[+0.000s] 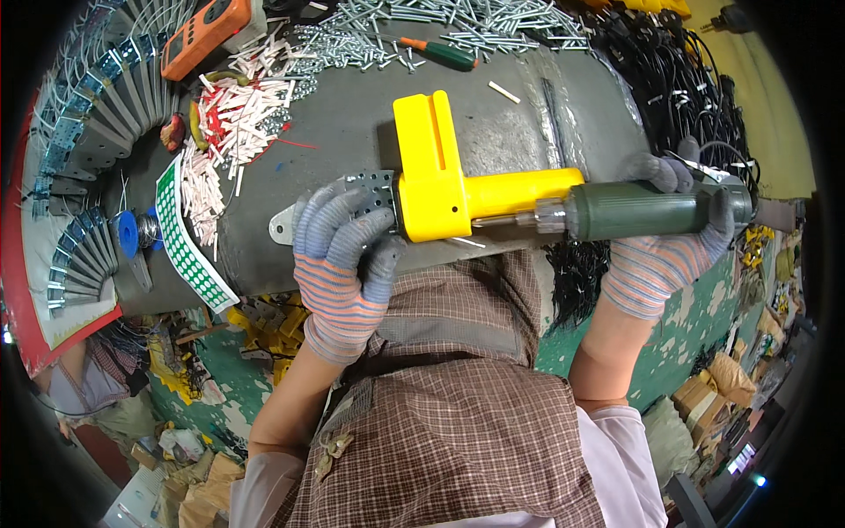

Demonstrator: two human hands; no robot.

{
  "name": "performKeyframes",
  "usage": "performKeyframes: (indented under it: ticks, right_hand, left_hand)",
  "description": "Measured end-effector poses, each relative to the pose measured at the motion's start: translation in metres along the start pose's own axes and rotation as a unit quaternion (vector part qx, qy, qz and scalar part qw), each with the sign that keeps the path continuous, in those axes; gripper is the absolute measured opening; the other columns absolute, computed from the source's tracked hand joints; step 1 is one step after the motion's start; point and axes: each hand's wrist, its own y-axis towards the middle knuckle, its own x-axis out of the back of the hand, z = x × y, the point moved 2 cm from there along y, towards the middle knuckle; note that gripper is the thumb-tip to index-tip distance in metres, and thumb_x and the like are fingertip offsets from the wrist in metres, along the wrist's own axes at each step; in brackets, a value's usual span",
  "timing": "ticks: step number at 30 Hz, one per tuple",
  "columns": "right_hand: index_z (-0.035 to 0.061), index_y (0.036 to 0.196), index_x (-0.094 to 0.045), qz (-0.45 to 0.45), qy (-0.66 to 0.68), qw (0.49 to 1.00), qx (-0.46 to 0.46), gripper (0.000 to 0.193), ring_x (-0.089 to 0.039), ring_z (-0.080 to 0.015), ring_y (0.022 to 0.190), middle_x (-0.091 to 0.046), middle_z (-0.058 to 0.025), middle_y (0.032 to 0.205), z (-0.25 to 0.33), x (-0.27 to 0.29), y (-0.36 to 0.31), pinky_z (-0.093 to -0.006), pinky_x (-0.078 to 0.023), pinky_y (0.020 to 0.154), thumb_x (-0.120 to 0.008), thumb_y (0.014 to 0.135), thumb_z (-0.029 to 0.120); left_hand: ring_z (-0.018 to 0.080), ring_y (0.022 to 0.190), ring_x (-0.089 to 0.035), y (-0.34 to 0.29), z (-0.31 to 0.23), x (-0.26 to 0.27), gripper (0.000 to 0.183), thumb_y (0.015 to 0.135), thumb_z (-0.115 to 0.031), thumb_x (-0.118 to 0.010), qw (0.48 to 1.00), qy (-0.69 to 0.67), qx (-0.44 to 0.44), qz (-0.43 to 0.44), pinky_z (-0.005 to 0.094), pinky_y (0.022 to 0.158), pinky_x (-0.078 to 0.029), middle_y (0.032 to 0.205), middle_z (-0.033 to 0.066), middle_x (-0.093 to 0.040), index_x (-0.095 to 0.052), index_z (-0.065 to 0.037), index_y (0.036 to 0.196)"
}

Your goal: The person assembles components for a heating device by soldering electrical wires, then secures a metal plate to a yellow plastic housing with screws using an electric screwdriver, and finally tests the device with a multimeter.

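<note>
My left hand [341,255], in a striped grey and orange glove, is closed round the perforated metal end [373,185] of a yellow plastic housing [429,167] with a long handle-like arm. A flat metal tab [282,225] sticks out to the left of the fingers. Gloved the same way, my right hand [656,264] grips a dark green electric screwdriver [635,211], which lies level and points left. Its thin bit runs beside the yellow arm to the housing's lower right side; whether the tip meets a screw cannot be seen.
Loose screws [519,26] heap along the far edge, beside a green-handled screwdriver [444,55]. White sleeves [238,114], an orange meter [204,37], a green-dotted label sheet [187,242], a blue wire spool [128,234] and metal brackets [132,97] stand left. Black cords [664,75] pile right.
</note>
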Motion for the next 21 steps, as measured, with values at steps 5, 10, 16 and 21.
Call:
performKeyframes:
  ticks: [5,10,16,21]
  right_hand:
    - [-0.0088,0.108,-0.052,0.008,-0.004,1.000,-0.015,0.051,-0.048,-0.0191,0.070,-0.046,-0.0043,0.074,-0.005,0.007,0.003,-0.0436,-0.044,0.084,-0.075,0.073,0.021]
    - [-0.0023,0.108,-0.053,0.046,0.059,0.995,-0.072,0.045,-0.047,-0.0183,0.070,-0.046,-0.0033,0.072,-0.006,0.016,0.008,-0.0399,-0.044,0.083,-0.074,0.076,0.022]
    - [-0.0035,0.114,-0.052,0.013,-0.004,1.000,-0.017,0.049,-0.047,-0.0175,0.070,-0.048,-0.0038,0.073,-0.004,0.015,0.001,-0.0413,-0.043,0.089,-0.072,0.078,0.024]
    - [-0.0054,0.122,-0.051,0.012,-0.012,1.000,-0.006,0.058,-0.048,-0.0183,0.071,-0.049,-0.0053,0.076,0.000,0.016,0.004,-0.0438,-0.043,0.091,-0.073,0.078,0.026]
  left_hand:
    - [0.0366,0.115,-0.052,-0.001,0.003,-0.002,0.026,0.086,-0.033,-0.067,1.000,0.023,-0.006,0.001,0.0533,0.103,-0.035,0.115,0.0107,-0.058,-0.063,-0.015,0.104]
    - [0.0366,0.117,-0.050,-0.001,-0.003,-0.001,0.026,0.086,-0.029,-0.064,0.998,0.060,-0.028,0.008,0.0547,0.105,-0.031,0.119,0.0106,-0.056,-0.060,-0.016,0.108]
    - [0.0353,0.105,-0.058,0.040,-0.004,0.037,0.025,0.085,-0.015,-0.064,0.982,0.059,-0.041,0.172,0.0452,0.092,-0.045,0.109,0.0141,-0.062,-0.062,-0.009,0.108]
    - [0.0327,0.091,-0.061,0.100,0.055,0.030,0.020,0.085,-0.012,-0.063,0.983,0.179,-0.024,0.043,0.0428,0.082,-0.048,0.095,0.0127,-0.064,-0.065,-0.008,0.105]
